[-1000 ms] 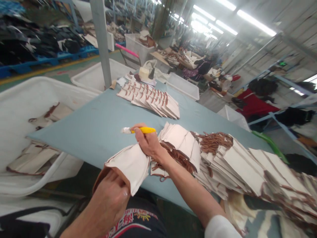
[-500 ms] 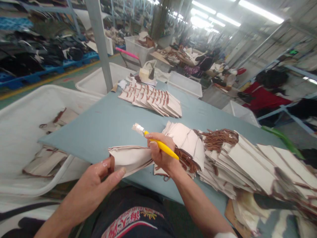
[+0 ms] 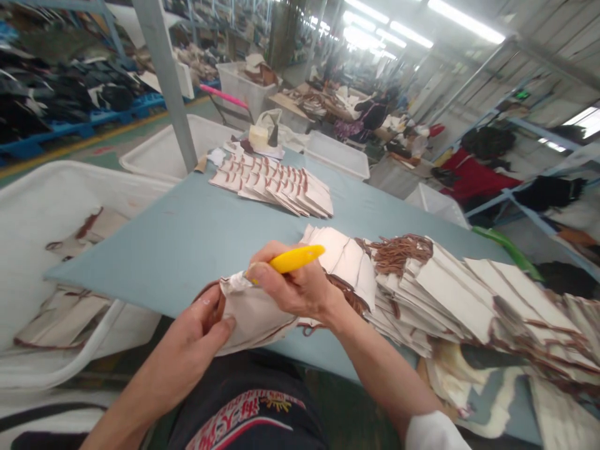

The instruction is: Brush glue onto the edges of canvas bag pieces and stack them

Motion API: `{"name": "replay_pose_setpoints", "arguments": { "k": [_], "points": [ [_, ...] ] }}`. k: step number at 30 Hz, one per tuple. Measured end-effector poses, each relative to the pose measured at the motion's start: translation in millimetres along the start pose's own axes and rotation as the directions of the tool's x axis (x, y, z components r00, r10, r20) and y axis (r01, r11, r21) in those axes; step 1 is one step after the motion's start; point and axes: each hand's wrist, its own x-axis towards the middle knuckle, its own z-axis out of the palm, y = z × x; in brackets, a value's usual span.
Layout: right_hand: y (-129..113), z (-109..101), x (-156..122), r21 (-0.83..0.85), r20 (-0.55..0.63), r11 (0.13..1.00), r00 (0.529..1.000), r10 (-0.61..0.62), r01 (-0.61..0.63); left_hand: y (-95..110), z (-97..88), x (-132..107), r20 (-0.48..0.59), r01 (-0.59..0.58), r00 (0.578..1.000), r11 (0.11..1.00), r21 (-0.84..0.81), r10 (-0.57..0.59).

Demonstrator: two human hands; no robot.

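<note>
My left hand (image 3: 201,322) pinches one end of a cream fabric piece (image 3: 260,315) with brown edging, thumb on the near face and fingers behind. In my right hand (image 3: 290,281) is a brush with a yellow handle (image 3: 297,257), its butt end pointing up and to the right. White-coated bristles (image 3: 238,281) touch the upper edge of the fabric piece near my left fingers. White smears show on my left index finger. The fabric is held above the table's near edge, its upper edge parted a little.
On the blue-green table (image 3: 187,231), overlapping cream pieces (image 3: 276,187) lie fanned out farther back. Stacks of cream pieces with brown straps (image 3: 440,294) fill the right side. A white bin (image 3: 70,181) stands at the left, beside a metal post (image 3: 166,81).
My right hand has swung the brush down and toward my left hand, bringing its bristles onto the fabric's edge. The fabric piece has tilted and its edge has parted more.
</note>
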Motion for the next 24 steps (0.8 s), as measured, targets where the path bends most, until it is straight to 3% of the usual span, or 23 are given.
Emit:
{"name": "replay_pose_setpoints", "arguments": {
  "k": [4,7,11,16,18,21,24],
  "points": [
    [-2.8,2.7,4.6,-0.072,-0.065,0.989,0.989,-0.133,0.128,-6.0,2.5,-5.8,-0.019,-0.031,0.999,1.0,-0.001,0.031],
    [-7.6,0.1,-1.2,-0.034,-0.121,0.997,0.99,-0.067,0.064,-6.6,1.5,-10.0,-0.014,-0.017,1.0,0.999,-0.049,0.016],
    [-5.1,9.5,-1.2,0.032,0.007,0.999,1.0,-0.004,0.004,-8.5,0.4,-12.0,-0.024,-0.014,1.0,1.0,0.005,0.014],
    [5.8,20.0,-2.0,0.159,-0.209,0.986,0.975,0.078,-0.045,-12.4,-0.8,-10.9,-0.047,-0.015,0.999,0.999,-0.05,0.013],
    [4.8,18.5,-6.9,0.188,-0.183,0.979,0.976,0.114,-0.079,-11.5,-0.3,-11.8,-0.027,0.012,1.0,0.996,-0.094,-0.015],
    [1.6,19.0,-13.6,0.102,-0.084,0.993,0.994,0.074,-0.066,-9.0,2.9,-13.6,-0.024,0.049,0.998,0.992,-0.113,-0.052],
    [4.1,25.5,-17.3,0.005,-0.193,1.0,0.981,0.02,-0.019,-8.5,7.3,-14.9,-0.064,0.07,0.995,0.983,-0.172,-0.082]
  ]
}}
